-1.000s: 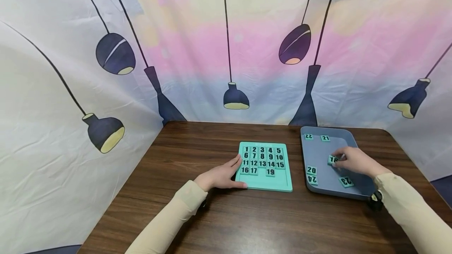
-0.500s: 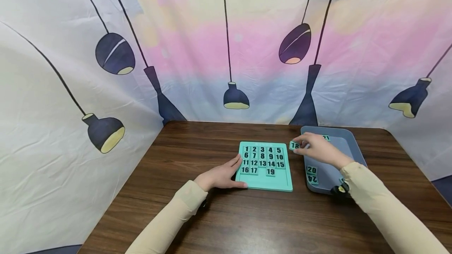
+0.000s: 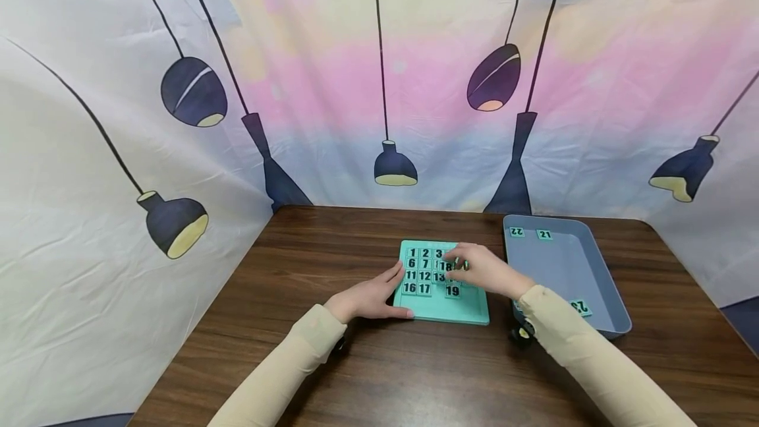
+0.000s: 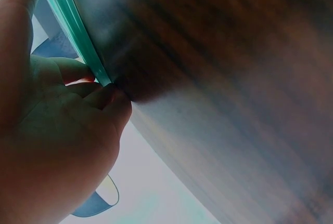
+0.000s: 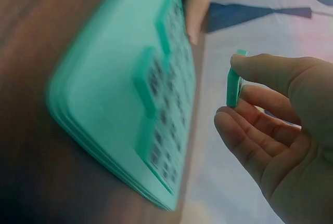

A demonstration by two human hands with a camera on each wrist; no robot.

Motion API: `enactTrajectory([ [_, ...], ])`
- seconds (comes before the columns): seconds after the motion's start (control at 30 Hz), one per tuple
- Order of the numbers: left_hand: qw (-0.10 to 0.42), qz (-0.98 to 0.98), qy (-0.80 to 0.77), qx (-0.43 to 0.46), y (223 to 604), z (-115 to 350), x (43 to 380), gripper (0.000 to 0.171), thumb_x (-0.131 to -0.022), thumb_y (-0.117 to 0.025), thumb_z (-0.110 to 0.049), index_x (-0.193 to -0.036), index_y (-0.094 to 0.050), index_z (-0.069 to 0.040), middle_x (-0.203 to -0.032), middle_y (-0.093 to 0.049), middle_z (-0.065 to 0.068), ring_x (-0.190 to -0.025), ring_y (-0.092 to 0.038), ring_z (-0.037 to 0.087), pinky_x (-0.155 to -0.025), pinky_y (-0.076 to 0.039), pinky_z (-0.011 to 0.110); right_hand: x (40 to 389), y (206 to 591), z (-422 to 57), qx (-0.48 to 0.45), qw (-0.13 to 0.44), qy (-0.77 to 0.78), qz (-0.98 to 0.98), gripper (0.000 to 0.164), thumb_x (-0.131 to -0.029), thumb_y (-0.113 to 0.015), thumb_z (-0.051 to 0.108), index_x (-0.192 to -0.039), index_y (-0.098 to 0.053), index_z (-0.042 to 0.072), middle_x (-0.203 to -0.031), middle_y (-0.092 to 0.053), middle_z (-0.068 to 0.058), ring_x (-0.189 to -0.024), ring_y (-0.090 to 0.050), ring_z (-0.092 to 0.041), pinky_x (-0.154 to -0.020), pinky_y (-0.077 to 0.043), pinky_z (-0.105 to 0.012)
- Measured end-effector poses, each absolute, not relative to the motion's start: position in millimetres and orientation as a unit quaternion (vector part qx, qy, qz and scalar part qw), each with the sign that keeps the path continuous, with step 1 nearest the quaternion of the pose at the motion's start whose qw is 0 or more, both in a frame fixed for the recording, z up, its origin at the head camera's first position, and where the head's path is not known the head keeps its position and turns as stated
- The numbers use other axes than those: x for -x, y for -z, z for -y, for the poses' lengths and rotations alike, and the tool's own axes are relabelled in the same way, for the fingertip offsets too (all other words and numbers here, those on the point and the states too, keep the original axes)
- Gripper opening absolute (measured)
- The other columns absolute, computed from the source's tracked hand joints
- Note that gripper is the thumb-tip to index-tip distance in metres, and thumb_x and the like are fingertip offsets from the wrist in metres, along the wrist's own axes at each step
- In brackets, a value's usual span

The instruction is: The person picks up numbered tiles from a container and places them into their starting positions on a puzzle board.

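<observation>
My right hand [image 3: 491, 270] pinches the green number tile marked 18 [image 3: 445, 267] between thumb and fingers, over the upper rows of the mint-green number board [image 3: 441, 310]. In the right wrist view the tile [image 5: 234, 84] stands nearly edge-on, held off the board's surface. Tiles 16 and 17 [image 3: 423, 288] sit in the fourth row, then a gap, then tile 19 [image 3: 452, 291]. Part of the upper rows is hidden by the right hand. My left hand [image 3: 369, 296] rests against the board's left edge, fingers extended along it and thumb at the lower left corner.
To the right of the board stands a grey-blue tray [image 3: 542, 265]. Inside it lie tile 22 [image 3: 517, 232], tile 21 [image 3: 544, 234] and tile 23 [image 3: 581, 308]; the right forearm covers its lower left part. A curtain printed with lamps [image 3: 396, 165] hangs behind the brown wooden table [image 3: 332, 236].
The right hand has picked tile 18 up from the tray and carried it left over the board. The left hand has stayed at the board's edge.
</observation>
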State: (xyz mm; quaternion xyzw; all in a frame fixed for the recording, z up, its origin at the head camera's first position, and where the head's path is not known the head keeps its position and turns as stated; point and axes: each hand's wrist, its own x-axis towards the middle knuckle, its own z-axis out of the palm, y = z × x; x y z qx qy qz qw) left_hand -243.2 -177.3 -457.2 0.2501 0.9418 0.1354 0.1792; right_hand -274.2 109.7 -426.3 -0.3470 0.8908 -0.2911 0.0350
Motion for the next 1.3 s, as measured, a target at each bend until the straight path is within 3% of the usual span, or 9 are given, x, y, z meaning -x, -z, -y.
enactTrajectory([
  [0.23,0.177,-0.942,-0.134,-0.25,456.3,176.5,243.9,0.104,-0.091,-0.056,-0.071,-0.163,-0.01,-0.011,-0.17,-0.001,0.004,-0.151,-0.023,0.023,-0.114,-0.034,0.042,267.4,441.1,-93.3,0.367,0.043,0.262,-0.892,0.036,-0.094,-0.075,0.019,-0.125,-0.07,0.001,-0.11,-0.066,-0.009,-0.086,-0.062,-0.015,-0.071,-0.052,-0.03],
  [0.67,0.177,-0.941,-0.137,-0.252,456.5,177.6,243.5,0.103,-0.092,-0.057,-0.07,-0.163,-0.011,-0.011,-0.17,-0.001,0.004,-0.151,-0.023,0.024,-0.114,-0.035,0.043,261.8,458.7,-84.0,0.375,0.023,0.199,-0.905,0.035,-0.093,-0.076,0.017,-0.123,-0.071,0.002,-0.121,-0.067,-0.012,-0.113,-0.063,-0.031,-0.093,-0.052,-0.045],
  [1.3,0.176,-0.941,-0.139,-0.254,456.8,176.6,243.2,0.104,-0.092,-0.057,-0.07,-0.163,-0.011,-0.01,-0.17,-0.001,0.005,-0.151,-0.023,0.023,-0.114,-0.035,0.042,260.2,459.0,-85.1,0.346,0.036,0.201,-0.916,0.028,-0.091,-0.076,0.016,-0.114,-0.07,0.002,-0.11,-0.064,-0.008,-0.095,-0.065,-0.024,-0.083,-0.054,-0.04],
])
